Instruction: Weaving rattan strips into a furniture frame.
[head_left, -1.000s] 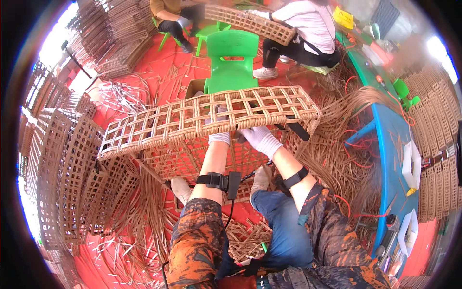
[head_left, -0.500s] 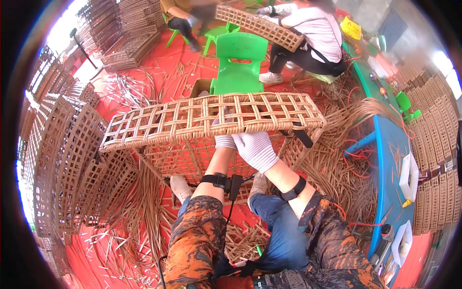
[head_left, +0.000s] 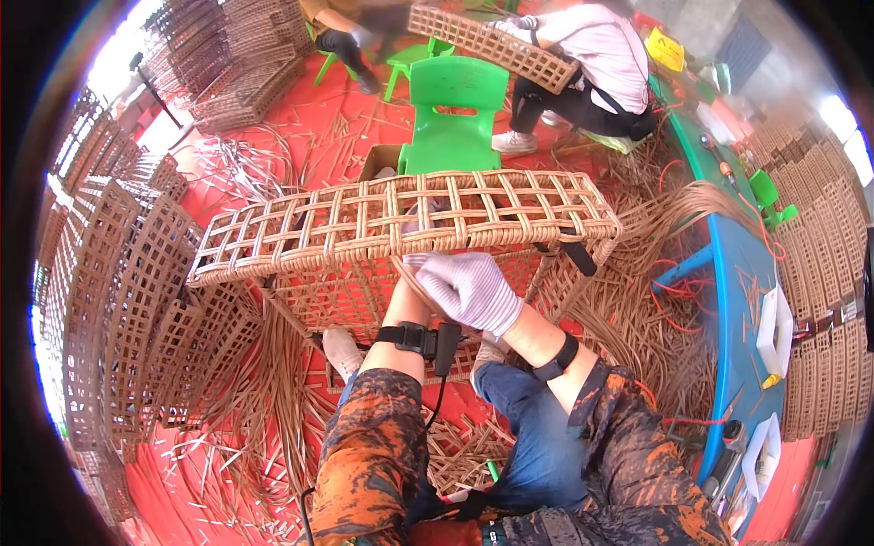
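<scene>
In front of me stands a brown woven wicker frame (head_left: 319,262), its long open-grid side turned up toward me. My right hand (head_left: 473,289), in a striped white glove, is closed by the near rim. Its fingers pinch a flat brown wicker strip (head_left: 414,284) that runs from the rim. My left hand (head_left: 421,220) is inside the frame beneath the grid. Only bits of its glove show between the strands, so its fingers are hidden.
A green chair (head_left: 452,118) stands beyond the frame. Another person (head_left: 596,55) crouches with a similar lattice piece (head_left: 492,47). Stacked wicker panels (head_left: 127,309) rise at the left. Loose strips (head_left: 628,318) cover the red floor, and a blue table (head_left: 733,300) borders the right.
My right hand has shifted slightly left and down from the rim, and a brown strip now shows at its fingers. The frame has turned slightly.
</scene>
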### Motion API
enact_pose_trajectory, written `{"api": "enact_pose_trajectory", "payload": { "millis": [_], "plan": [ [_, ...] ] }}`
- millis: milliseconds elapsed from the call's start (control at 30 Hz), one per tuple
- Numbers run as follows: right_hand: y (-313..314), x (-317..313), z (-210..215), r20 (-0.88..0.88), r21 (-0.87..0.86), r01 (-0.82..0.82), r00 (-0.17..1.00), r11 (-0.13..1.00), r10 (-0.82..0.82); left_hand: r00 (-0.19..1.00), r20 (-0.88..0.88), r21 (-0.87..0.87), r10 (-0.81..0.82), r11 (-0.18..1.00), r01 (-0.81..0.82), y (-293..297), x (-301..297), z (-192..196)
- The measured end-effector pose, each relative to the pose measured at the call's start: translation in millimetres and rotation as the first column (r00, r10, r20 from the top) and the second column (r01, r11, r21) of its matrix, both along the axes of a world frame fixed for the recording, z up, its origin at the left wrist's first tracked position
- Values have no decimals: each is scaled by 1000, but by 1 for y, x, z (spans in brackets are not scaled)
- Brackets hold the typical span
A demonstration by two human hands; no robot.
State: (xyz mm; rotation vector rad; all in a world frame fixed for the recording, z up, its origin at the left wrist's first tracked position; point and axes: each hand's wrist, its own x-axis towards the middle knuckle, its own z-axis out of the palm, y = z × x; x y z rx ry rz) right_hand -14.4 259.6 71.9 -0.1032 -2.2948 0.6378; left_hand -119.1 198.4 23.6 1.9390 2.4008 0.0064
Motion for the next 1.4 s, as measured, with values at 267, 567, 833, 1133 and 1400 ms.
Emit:
{"api": "enact_pose_trajectory", "payload": {
  "millis": [267, 567, 833, 1133, 1400],
  "plan": [
    [67, -14, -65, 80, 288, 453, 867, 844, -493, 984, -131, 94, 123, 989, -111, -6, -7, 25],
    [77, -41, -73, -56, -149, 213, 973, 966, -224, 774, -634, -105, 9, 990, -97, 0, -58, -99],
    [80, -34, -56, 88, -142, 228, 972, 963, -218, 988, -147, 337, 38, 942, 14, -20, -25, 1],
    [83, -27, -46, 205, -227, 243, 958, 943, -198, 983, -161, -135, 91, 984, -113, -15, -19, 33],
    [79, -34, -44, 245, -292, 233, 956, 928, -163, 939, -337, -44, 69, 995, -89, -19, -23, 21]
  ]
}}
